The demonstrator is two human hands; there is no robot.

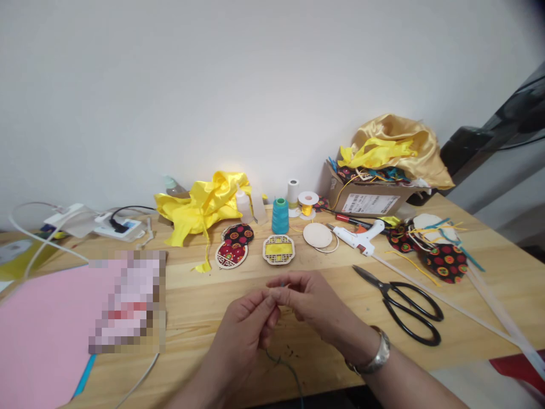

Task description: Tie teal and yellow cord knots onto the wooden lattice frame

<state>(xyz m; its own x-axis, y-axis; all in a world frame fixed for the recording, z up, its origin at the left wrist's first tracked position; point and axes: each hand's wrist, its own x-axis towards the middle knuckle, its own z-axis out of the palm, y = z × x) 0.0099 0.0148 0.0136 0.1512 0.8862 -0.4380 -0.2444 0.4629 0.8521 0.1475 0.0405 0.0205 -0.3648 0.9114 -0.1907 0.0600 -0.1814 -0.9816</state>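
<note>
My left hand [249, 321] and my right hand [313, 301] meet at the fingertips, just above the table. Both are pinched closed on a thin teal cord [284, 363]. Its tail hangs below the left fingers toward the table's front edge, and a small teal bit shows at the right fingertips. Fingers hide the rest of what they hold. Straight behind them lies a lattice-framed wooden piece [278, 250] with a yellow middle. A cone of teal thread [280, 216] stands behind that piece. To the right lie black-handled scissors [398, 304], blades pointing back left.
A white glue gun [360, 237] lies back right, near patterned fabric pieces [445, 261]. Behind is a cardboard box [366, 200] heaped with cloth. Yellow fabric [200, 207], a gourd-shaped ornament [233, 253] and round wooden discs [318, 236] line the back. Pink sheets [46, 324] lie left.
</note>
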